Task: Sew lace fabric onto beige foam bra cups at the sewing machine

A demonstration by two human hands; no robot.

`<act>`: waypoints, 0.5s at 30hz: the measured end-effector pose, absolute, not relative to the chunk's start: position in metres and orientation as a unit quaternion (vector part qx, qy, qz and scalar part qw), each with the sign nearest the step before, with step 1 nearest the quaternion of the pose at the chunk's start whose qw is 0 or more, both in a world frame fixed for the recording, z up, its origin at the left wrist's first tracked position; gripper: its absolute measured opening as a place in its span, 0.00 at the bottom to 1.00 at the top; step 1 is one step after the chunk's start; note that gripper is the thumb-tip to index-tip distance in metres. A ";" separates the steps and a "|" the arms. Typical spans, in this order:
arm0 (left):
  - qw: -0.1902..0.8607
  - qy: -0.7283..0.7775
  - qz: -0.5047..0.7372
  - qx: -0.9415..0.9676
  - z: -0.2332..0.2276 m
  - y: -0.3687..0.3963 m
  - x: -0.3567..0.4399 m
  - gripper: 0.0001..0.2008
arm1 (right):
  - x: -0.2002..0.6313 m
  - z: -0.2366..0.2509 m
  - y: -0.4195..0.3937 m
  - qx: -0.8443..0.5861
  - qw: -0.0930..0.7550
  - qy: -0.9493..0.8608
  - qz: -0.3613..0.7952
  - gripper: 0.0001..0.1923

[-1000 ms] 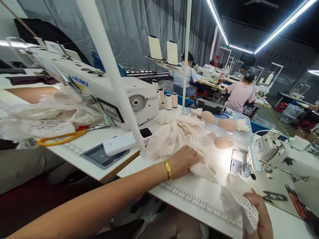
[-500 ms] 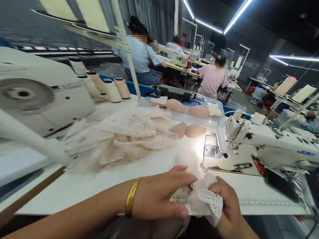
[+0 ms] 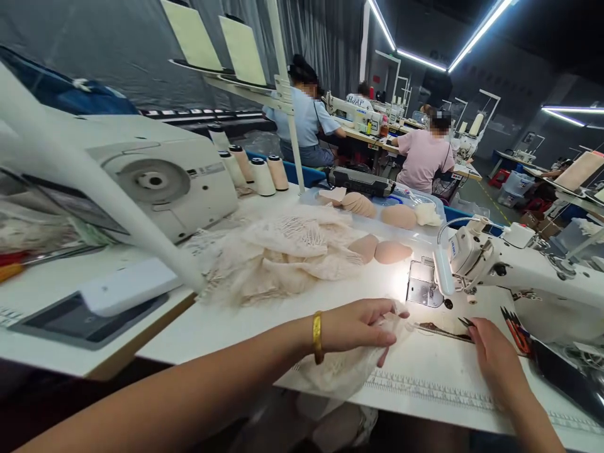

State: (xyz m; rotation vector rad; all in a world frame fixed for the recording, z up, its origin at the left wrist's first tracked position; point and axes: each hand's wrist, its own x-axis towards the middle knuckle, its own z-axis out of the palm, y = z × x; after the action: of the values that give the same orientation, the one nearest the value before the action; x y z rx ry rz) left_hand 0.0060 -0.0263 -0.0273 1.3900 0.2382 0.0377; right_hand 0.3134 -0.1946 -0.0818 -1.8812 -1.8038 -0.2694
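The person's left hand (image 3: 356,327) covers much of the small cream lace piece (image 3: 346,371), whose lower part drops behind the white table's front edge (image 3: 425,393). Whether the right hand's (image 3: 491,355) fingertips touch the dark thread snips (image 3: 443,330) cannot be told (the tips overlap them). The white sewing machine on the right (image 3: 514,277) is cut off by the frame edge. The needle area is washed out by its lamp. The co-workers' faces are blurred.
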 end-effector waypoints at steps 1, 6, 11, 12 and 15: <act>0.771 0.106 0.020 0.628 -0.030 -0.027 0.011 0.33 | 0.294 -0.075 -0.194 -0.688 0.273 -0.669 -0.072 0.13; 0.782 0.097 0.007 0.616 -0.031 -0.030 0.024 0.31 | 0.208 -0.045 -0.177 -0.627 0.237 -0.725 -0.162 0.11; 0.653 0.142 -0.024 0.744 -0.010 -0.027 0.016 0.20 | 0.183 -0.043 -0.161 -0.616 0.205 -0.726 -0.227 0.18; 0.605 0.151 -0.035 0.781 -0.005 -0.022 0.010 0.18 | 0.188 -0.045 -0.163 -0.621 0.207 -0.724 -0.216 0.18; 0.400 0.229 0.016 0.887 0.009 0.001 -0.018 0.16 | 0.222 -0.054 -0.181 -0.662 0.191 -0.699 -0.193 0.17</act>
State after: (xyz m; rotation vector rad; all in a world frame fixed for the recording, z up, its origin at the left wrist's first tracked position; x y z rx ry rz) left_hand -0.0184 0.0009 0.0089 2.2445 0.5781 0.0397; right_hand 0.2220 -0.1807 -0.0542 -1.8595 -1.9625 -0.5426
